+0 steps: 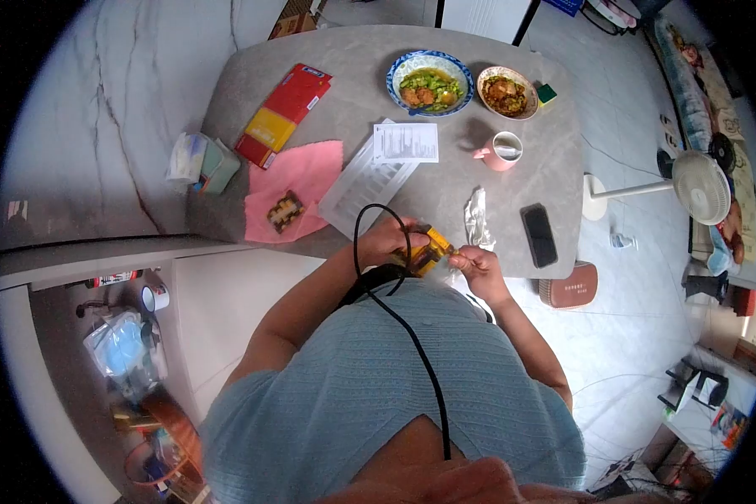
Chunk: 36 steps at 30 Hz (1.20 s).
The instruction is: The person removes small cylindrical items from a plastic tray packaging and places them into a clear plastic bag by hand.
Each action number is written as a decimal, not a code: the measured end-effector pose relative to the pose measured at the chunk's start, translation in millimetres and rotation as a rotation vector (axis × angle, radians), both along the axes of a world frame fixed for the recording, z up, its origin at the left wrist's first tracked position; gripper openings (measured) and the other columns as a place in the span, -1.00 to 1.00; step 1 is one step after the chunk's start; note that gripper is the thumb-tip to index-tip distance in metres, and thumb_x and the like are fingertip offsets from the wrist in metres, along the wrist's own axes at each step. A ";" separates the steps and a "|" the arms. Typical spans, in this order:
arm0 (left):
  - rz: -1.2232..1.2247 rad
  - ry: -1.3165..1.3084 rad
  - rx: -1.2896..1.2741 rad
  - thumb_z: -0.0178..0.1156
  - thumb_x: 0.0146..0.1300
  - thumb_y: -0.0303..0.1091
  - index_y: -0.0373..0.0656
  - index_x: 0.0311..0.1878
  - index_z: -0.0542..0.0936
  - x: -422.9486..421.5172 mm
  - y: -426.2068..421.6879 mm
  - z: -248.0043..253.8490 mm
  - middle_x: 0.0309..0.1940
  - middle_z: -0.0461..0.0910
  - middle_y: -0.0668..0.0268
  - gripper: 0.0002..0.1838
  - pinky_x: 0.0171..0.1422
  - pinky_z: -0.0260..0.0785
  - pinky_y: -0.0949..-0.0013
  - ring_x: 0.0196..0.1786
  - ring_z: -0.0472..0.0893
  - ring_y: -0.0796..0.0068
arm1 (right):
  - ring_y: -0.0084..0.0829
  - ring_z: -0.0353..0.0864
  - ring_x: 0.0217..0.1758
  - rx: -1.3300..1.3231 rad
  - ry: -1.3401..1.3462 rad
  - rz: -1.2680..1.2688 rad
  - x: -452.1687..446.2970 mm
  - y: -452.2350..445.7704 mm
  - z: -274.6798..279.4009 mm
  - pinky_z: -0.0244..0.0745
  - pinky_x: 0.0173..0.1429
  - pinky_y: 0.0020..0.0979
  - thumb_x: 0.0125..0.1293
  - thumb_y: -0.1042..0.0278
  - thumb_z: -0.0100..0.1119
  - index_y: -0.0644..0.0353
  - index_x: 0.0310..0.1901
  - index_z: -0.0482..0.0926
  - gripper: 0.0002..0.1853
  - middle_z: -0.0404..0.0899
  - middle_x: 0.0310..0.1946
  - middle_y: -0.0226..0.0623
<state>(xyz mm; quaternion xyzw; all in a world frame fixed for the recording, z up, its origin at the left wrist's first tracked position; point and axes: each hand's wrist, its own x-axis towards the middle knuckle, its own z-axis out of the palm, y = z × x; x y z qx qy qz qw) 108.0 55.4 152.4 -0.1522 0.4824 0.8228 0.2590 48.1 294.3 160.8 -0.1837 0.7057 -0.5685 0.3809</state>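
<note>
Close to my body at the table's front edge, my left hand (385,242) is closed around a small yellow-and-brown block-like piece (429,253). Thumb and fingers of my right hand (480,269) are pinched together at the right end of that piece; whatever sits between them is too small to make out. A black cable loops in front of my left hand. Beyond it lie a white plastic tray sheet (357,197) and a printed leaflet (406,143). On a pink cloth (298,168) rests a small brown-and-cream piece (285,212). Crumpled clear-and-silver wrapping (477,218) lies just past my right hand.
A phone (538,236) and a pink mug (501,152) are on the right. Two bowls of food, one blue-rimmed (395,80), stand at the back. A red-and-yellow box (283,116) and a tissue pack (218,166) lie left. A fan (700,188) stands beyond the table.
</note>
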 end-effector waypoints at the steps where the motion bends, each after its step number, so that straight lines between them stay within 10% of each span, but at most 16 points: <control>1: 0.000 0.000 0.000 0.24 0.22 -0.36 -0.29 -0.02 0.50 0.2 0.9 -0.8 -0.21 0.58 0.30 -0.69 -0.11 0.43 0.45 -0.21 0.57 0.53 | -0.59 0.37 -0.51 -0.087 0.069 -0.001 0.7 -1.6 1.7 0.29 -0.41 -0.52 0.30 0.31 0.22 0.31 -0.45 0.55 -0.75 0.45 -0.58 -0.40; 24: 0.086 0.011 0.109 0.20 0.29 -0.32 -0.24 0.02 0.51 -3.3 12.0 20.7 -0.18 0.58 0.31 -0.70 -0.07 0.43 0.46 -0.17 0.57 0.57 | -0.72 0.34 -0.53 -0.057 -0.024 -0.072 6.3 -3.6 9.2 0.31 -0.45 -0.60 0.34 0.21 0.18 0.25 -0.16 0.49 -0.75 0.45 -0.51 -0.47; 27: 0.071 0.076 0.036 0.15 0.30 -0.37 -0.31 -0.03 0.49 -5.1 13.9 9.2 -0.25 0.58 0.23 -0.75 -0.32 0.57 0.36 -0.30 0.63 0.45 | -0.59 0.42 -0.52 -0.089 0.094 -0.196 6.9 -8.4 15.6 0.39 -0.39 -0.51 0.35 0.25 0.17 0.28 -0.08 0.50 -0.73 0.52 -0.44 -0.37; 29: 0.047 0.071 -0.022 0.19 0.28 -0.35 -0.29 -0.02 0.51 -4.3 13.4 12.2 -0.24 0.59 0.27 -0.72 -0.20 0.50 0.43 -0.26 0.60 0.51 | -0.42 0.48 -0.51 -0.161 0.546 -0.039 2.0 -6.3 -1.3 0.44 -0.29 -0.38 0.35 0.28 0.15 0.28 -0.02 0.52 -0.72 0.56 -0.37 -0.23; 36: -0.005 0.151 -0.195 0.28 0.21 -0.30 -0.27 -0.08 0.57 -1.4 15.9 12.5 -0.27 0.61 0.33 -0.71 -0.11 0.40 0.49 -0.24 0.56 0.58 | -0.11 0.55 -0.46 0.221 0.663 0.032 14.6 -9.9 26.2 0.44 -0.22 -0.21 0.28 0.29 0.18 0.27 -0.22 0.54 -0.79 0.55 -0.50 -0.08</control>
